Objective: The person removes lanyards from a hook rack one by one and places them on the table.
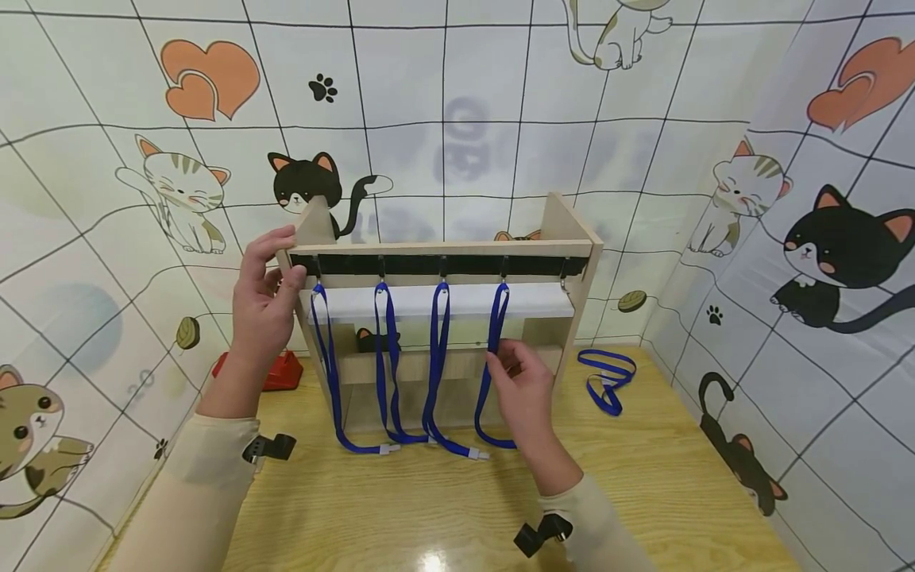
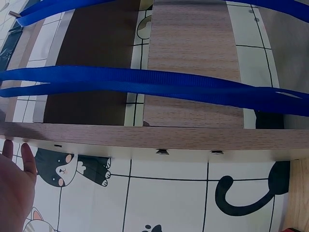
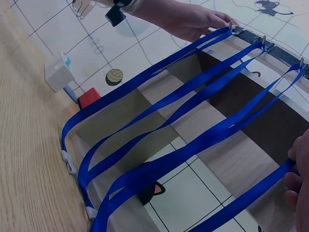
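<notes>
Blue strap (image 1: 493,349) hangs straight down, twelve to six; I see my right hand (image 1: 525,389) pinching it while my left hand (image 1: 266,298) grips the rack (image 1: 572,230).

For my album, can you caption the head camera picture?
Left hand steadies the wooden rack while the right hand pinches the fourth blue lanyard.

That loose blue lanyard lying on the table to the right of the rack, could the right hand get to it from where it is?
Probably yes. The right hand pinches a hanging strap, and bare tabletop lies between it and the loose lanyard; it would have to let go first.
</notes>
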Available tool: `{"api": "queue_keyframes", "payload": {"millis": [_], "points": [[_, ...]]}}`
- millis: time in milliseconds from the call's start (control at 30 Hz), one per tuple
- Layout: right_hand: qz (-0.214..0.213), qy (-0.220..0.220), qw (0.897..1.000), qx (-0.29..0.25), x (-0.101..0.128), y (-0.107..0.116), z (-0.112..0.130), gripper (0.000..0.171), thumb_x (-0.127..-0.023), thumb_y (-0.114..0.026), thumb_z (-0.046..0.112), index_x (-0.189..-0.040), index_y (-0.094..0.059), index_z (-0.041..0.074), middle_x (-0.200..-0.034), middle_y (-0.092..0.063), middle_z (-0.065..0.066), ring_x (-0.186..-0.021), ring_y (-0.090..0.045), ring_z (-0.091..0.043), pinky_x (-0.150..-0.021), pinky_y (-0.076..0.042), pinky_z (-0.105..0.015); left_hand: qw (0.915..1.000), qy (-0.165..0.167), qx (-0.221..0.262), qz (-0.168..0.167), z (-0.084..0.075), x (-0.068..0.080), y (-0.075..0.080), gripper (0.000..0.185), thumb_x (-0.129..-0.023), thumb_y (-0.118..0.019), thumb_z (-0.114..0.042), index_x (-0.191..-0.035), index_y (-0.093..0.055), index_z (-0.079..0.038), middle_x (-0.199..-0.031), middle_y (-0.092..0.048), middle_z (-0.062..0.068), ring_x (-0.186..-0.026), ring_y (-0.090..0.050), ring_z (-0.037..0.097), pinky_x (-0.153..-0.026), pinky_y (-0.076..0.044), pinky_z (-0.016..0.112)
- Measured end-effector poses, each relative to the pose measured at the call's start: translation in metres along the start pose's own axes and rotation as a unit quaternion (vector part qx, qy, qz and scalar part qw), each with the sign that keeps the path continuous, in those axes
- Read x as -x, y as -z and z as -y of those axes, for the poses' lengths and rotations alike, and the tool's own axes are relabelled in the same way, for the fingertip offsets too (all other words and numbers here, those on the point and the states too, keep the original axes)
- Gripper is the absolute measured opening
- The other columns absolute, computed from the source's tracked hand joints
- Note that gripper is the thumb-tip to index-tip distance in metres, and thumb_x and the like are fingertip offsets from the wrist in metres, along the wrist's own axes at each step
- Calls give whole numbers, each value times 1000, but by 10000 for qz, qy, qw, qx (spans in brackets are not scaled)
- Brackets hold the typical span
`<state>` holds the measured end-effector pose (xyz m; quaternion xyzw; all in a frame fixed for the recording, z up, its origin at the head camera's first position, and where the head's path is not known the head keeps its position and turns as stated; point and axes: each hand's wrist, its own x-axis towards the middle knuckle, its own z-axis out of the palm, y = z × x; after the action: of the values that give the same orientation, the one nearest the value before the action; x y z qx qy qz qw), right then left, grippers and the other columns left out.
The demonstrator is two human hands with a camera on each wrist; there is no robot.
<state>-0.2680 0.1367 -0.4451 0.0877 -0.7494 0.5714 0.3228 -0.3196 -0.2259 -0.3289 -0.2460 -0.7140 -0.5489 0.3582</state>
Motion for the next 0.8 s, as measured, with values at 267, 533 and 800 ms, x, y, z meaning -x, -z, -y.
{"api": "queue_keyframes", "payload": {"millis": [267, 533, 800], "points": [[102, -156, 9998, -124, 2, 3, -4, 5, -101, -81, 6, -104, -80, 2, -92, -77, -6, -75, -62, -22, -65, -50, -23, 10000, -60, -11, -13, 1, 0, 0, 41, -111, -63, 0, -151, -54, -3, -166, -51, 4, -149, -49, 28, -111, -48, 32], [193, -195, 9996, -117, 7, 5, -8, 5, -102, -81, 6, -103, -81, 1, -89, -75, -6, -75, -63, -22, -66, -51, -24, 10000, -89, -29, -17, 1, 1, 0, 41, -110, -63, 1, -150, -55, -2, -165, -51, 5, -149, -49, 27, -111, -47, 31], [142, -168, 9994, -249, 5, 10, -3, 4, -101, -79, 3, -100, -82, 5, -87, -74, -7, -74, -60, -19, -64, -48, -21, 10000, -83, 1, -3, 2, 0, 0, 41, -111, -63, 0, -151, -54, -3, -166, -51, 5, -149, -48, 27, -109, -47, 31]]}}
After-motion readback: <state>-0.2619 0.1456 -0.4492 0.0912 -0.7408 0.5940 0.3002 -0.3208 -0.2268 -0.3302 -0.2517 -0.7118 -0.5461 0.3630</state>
